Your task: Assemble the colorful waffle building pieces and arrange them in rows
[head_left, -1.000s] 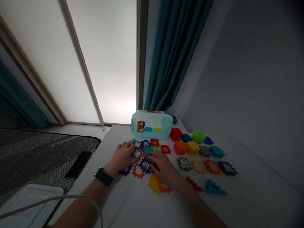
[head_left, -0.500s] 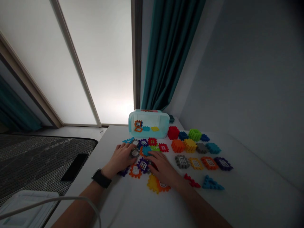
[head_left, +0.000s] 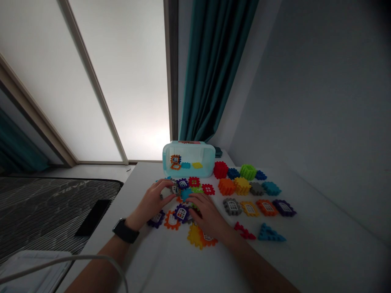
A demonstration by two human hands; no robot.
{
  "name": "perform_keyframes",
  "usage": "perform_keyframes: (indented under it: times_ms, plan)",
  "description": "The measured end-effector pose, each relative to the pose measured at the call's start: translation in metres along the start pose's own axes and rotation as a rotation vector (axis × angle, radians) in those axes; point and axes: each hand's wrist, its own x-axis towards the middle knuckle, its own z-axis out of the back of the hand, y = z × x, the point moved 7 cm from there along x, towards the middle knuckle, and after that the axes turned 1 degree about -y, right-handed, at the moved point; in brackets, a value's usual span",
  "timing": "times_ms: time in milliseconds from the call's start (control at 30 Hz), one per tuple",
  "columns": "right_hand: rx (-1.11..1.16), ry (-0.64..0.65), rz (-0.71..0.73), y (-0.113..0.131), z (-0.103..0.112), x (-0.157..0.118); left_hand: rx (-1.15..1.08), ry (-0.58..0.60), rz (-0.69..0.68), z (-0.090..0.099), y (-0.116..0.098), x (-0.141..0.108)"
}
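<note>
While the left hand [head_left: 149, 202] curls its fingers [head_left: 161, 186] over a grey window tile [head_left: 174, 189], though whether they grip it cannot be told, the right hand [head_left: 206, 215] lies part-open, fingers [head_left: 195, 198] spread on the loose tile heap [head_left: 185, 194] on the worktop [head_left: 262, 254], pressing lightly enough to leave neighbouring tiles undisturbed.

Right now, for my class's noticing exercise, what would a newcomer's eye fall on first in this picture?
The bright plastic toy building pieces scattered across the white table stand out first, with the left hand and right hand among them. Behind them sits a pale turquoise plastic box, and a teal curtain hangs behind it.
</note>
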Motion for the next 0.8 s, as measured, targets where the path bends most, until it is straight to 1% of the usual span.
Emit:
perform_keyframes:
  times_ms: [100, 200, 300, 367, 467, 567, 633, 733, 800]
  plan:
    - [0.025, -0.105, 0.029, 0.004, 0.009, 0.002, -0.232, -0.019, 0.081, -0.002, 0.000, 0.001]
    - [0.013, -0.223, 0.103, 0.012, 0.019, 0.002, -0.531, -0.017, 0.192, -0.014, 0.002, 0.000]
    - [-0.031, -0.297, 0.184, 0.021, 0.025, 0.001, -0.775, -0.004, 0.286, -0.028, 0.000, -0.003]
    - [-0.063, -0.333, 0.228, 0.027, 0.028, 0.000, -0.886, 0.010, 0.336, -0.036, -0.004, -0.006]
    - [-0.103, -0.392, 0.256, 0.030, 0.034, -0.002, -0.983, 0.014, 0.378, -0.043, -0.010, -0.008]
    - [-0.105, -0.432, 0.232, 0.028, 0.039, -0.004, -1.010, 0.016, 0.386, -0.048, -0.012, -0.010]
    - [-0.056, -0.454, 0.176, 0.024, 0.041, -0.003, -0.966, 0.025, 0.363, -0.049, -0.013, -0.010]
    - [0.095, -0.451, 0.023, 0.013, 0.042, -0.001, -0.725, -0.005, 0.279, -0.043, -0.016, -0.010]
    - [0.210, -0.413, -0.103, 0.006, 0.038, 0.000, -0.529, -0.042, 0.217, -0.036, -0.019, -0.010]
